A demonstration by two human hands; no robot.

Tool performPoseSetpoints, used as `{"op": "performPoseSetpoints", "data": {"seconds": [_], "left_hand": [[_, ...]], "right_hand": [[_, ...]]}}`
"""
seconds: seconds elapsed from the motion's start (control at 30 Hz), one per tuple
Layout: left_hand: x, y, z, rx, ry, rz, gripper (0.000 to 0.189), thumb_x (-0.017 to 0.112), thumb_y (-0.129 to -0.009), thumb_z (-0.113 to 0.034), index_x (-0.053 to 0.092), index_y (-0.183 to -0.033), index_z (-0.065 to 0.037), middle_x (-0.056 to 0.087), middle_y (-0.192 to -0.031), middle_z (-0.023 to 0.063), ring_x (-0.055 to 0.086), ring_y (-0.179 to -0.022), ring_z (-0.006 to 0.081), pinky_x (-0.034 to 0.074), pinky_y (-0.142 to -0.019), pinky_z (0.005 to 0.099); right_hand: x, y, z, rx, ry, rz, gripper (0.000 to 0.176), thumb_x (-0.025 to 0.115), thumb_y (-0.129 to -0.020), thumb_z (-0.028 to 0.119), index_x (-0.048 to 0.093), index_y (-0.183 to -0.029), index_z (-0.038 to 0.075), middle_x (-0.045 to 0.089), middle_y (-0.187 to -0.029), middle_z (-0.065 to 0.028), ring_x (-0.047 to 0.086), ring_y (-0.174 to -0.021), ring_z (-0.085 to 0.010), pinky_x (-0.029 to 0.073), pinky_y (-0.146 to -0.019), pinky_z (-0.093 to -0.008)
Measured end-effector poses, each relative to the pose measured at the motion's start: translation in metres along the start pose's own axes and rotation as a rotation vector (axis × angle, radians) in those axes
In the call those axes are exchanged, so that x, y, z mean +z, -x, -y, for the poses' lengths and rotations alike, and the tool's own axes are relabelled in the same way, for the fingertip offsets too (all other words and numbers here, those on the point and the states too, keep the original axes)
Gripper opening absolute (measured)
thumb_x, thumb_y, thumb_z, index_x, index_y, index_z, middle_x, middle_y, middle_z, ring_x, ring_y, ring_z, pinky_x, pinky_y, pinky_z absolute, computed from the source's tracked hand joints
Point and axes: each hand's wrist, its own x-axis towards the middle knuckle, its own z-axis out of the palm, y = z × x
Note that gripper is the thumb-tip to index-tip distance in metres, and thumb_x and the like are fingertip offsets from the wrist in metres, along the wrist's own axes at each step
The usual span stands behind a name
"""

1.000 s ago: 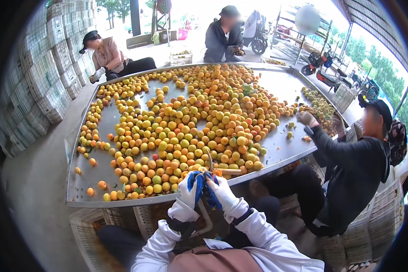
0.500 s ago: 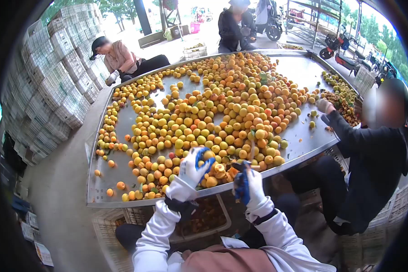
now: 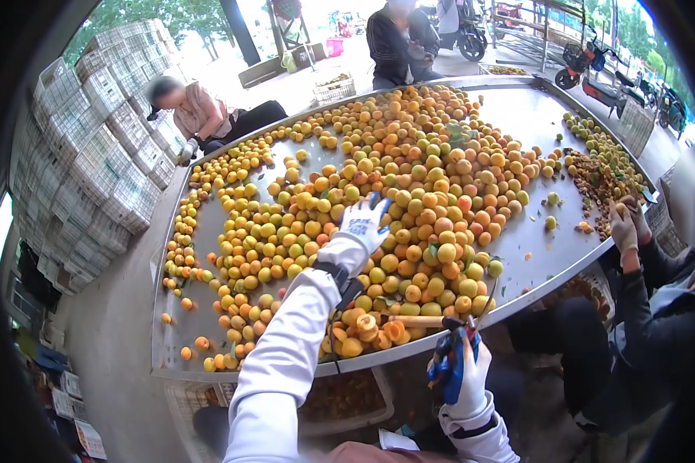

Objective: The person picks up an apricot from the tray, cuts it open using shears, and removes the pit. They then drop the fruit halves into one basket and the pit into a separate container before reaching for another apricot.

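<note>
Apricots [image 3: 428, 185] lie heaped across the metal bench [image 3: 529, 258], round and mostly yellow-orange, some greenish, some flushed red. They are thickest over the middle of the bench and thin out to loose single fruit at its left corner. A green leaf [image 3: 457, 136] lies among them toward the far side. At the near edge sit cut apricots [image 3: 396, 332], their orange flesh showing, beside a wooden rod [image 3: 415, 320].

The left hand [image 3: 361, 226], in a white glove with blue fingertips, stretches over the middle of the bench with its arm nearly straight. Its fingers are spread apart, palm down over the fruit; whether it presses on any cannot be told.

The right hand [image 3: 471, 374] is held at the near edge of the bench, elbow bent, fingers closed round a dark-handled tool [image 3: 449, 343] with a thin metal blade pointing upward.
</note>
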Motion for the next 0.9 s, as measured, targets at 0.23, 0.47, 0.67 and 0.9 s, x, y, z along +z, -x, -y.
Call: {"op": "performPoseSetpoints", "data": {"seconds": [0.23, 0.47, 0.67, 0.9], "left_hand": [[0.025, -0.076, -0.029, 0.087, -0.309, 0.149, 0.06, 0.065, -0.087, -0.021, 0.045, -0.144, -0.015, 0.049, -0.143, 0.017, 0.054, -0.124, 0.0343, 0.045, -0.101, 0.0463], [0.009, -0.086, -0.033, -0.106, -0.058, 0.141, 0.046, 0.074, -0.081, -0.021, 0.057, -0.123, -0.01, 0.059, -0.126, 0.0165, 0.062, -0.112, 0.0366, 0.051, -0.091, 0.046], [-0.026, -0.018, -0.021, 0.0, 1.431, 0.038, 0.058, 0.067, -0.083, 0.004, 0.051, -0.139, -0.004, 0.059, -0.126, 0.0031, 0.059, -0.106, 0.0123, 0.053, -0.091, 0.0291], [-0.094, 0.131, -0.104, -0.207, 2.412, -0.098, 0.042, 0.053, -0.101, -0.017, 0.045, -0.14, -0.003, 0.057, -0.13, 0.018, 0.06, -0.12, 0.0398, 0.05, -0.105, 0.0495]], "right_hand": [[-0.004, -0.007, 0.003, 0.012, 0.045, -0.034, 0.03, 0.047, -0.105, 0.018, 0.057, -0.121, -0.005, 0.061, -0.083, -0.0083, 0.053, -0.052, -0.0092, 0.05, -0.05, -0.0259], [-0.006, -0.008, -0.001, 0.022, 0.096, 0.033, 0.029, 0.046, -0.104, 0.015, 0.057, -0.122, -0.005, 0.065, -0.088, -0.0105, 0.063, -0.065, -0.013, 0.053, -0.058, -0.0258], [-0.026, -0.004, -0.02, -0.14, 0.36, 0.226, 0.029, 0.048, -0.101, 0.006, 0.055, -0.127, -0.004, 0.064, -0.099, -0.0103, 0.061, -0.081, -0.0159, 0.05, -0.073, -0.0272], [-0.018, -0.002, -0.042, -0.273, 0.503, 0.217, 0.016, 0.045, -0.105, 0.009, 0.06, -0.108, 0.004, 0.05, -0.074, 0.005, 0.044, -0.061, -0.0037, 0.036, -0.054, -0.0209]]}}
